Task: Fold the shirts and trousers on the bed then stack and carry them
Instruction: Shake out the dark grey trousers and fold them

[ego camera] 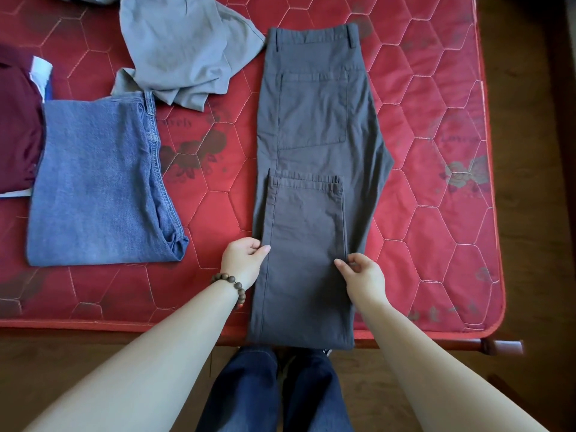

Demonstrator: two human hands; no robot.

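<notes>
Dark grey cotton trousers (314, 126) lie lengthwise on the red quilted bed mattress (436, 151), hems folded up to mid-length. Left hand (243, 260) and right hand (361, 272) pinch the folded leg's opposite edges.

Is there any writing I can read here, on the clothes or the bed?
"Lovely": printed script on the red mattress, beside the flower print.
A second such word near the right edge: too blurred to be sure.
Faint marks near the front edge: unreadable.
Clothes: no writing visible.
</notes>
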